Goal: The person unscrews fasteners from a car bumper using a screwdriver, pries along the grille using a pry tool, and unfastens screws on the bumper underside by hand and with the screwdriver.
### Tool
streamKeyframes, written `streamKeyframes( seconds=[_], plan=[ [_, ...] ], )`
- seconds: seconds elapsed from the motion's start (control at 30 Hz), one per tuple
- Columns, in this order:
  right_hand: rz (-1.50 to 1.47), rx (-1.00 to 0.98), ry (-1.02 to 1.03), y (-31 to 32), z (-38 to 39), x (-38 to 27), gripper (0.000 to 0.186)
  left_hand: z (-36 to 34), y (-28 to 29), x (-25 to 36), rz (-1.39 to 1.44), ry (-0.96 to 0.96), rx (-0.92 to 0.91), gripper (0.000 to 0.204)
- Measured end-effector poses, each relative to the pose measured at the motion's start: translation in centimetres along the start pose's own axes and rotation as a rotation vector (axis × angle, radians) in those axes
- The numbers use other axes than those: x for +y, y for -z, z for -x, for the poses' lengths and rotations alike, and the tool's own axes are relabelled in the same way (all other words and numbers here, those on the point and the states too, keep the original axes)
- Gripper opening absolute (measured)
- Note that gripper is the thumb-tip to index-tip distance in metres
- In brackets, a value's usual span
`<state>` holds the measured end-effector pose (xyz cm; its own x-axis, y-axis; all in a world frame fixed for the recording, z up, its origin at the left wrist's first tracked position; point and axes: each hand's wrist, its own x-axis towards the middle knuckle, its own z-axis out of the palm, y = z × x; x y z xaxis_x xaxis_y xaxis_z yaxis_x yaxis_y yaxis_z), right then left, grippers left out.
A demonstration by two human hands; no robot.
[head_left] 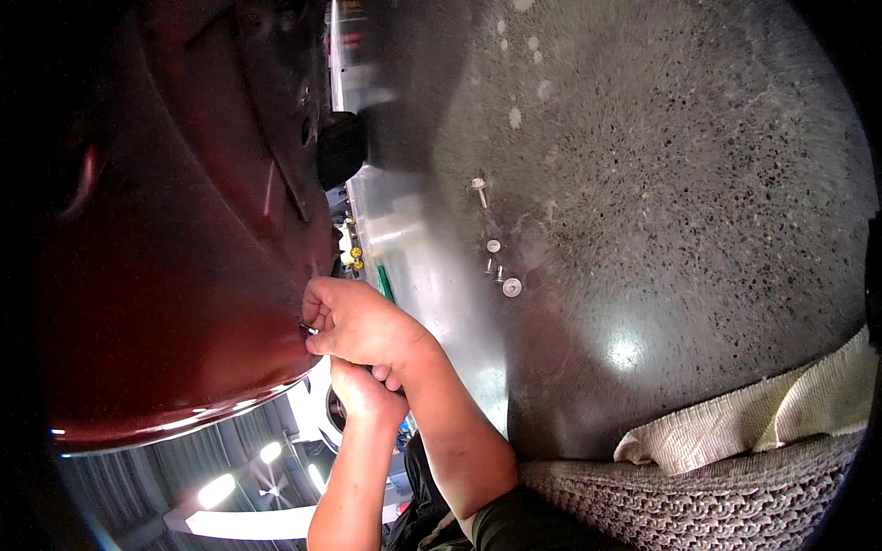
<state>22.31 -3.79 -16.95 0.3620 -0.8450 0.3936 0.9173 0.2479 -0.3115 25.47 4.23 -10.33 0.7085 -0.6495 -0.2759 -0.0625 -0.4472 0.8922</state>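
Observation:
A dark red curved vehicle body panel fills the left side. At its lower right edge, my right hand is closed, thumb and fingertips pinching a small screw against the panel. Only a bit of shiny metal shows between the fingers, so its full shape is hidden. My left hand is just below, partly behind my right wrist. Its visible fingertips curl toward the palm; whatever they may hold cannot be made out.
On the speckled grey floor to the right lie a flanged bolt, two round washer-like pieces and two small screws. A beige ribbed cloth lies at lower right. Bright ceiling lights show at lower left.

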Motion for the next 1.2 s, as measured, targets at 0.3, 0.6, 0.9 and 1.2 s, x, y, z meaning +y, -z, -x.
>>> streamKeyframes(
  seconds=[0.3, 0.6, 0.9, 1.2],
  plan=[
    [0.038, -0.008, 0.012, -0.1, -0.1, 0.3, 0.029, -0.8, 1.9, -0.7, 0.087, -0.199, -0.015, 0.039],
    [0.045, 0.011, -0.015, -0.3, -0.6, 0.4, 0.030, -0.3, 1.0, 0.8, -0.005, 0.036, -0.098, 0.041],
    [-0.068, -0.020, -0.032, -0.4, -0.3, 0.7, 0.027, -0.3, 1.3, 0.2, 0.049, -0.312, 0.027, 0.041],
    [-0.044, 0.061, -0.009, -2.6, 0.8, -0.6, 0.026, 0.9, 1.2, 2.2, -0.073, -0.258, 0.059, 0.036]
  ],
)
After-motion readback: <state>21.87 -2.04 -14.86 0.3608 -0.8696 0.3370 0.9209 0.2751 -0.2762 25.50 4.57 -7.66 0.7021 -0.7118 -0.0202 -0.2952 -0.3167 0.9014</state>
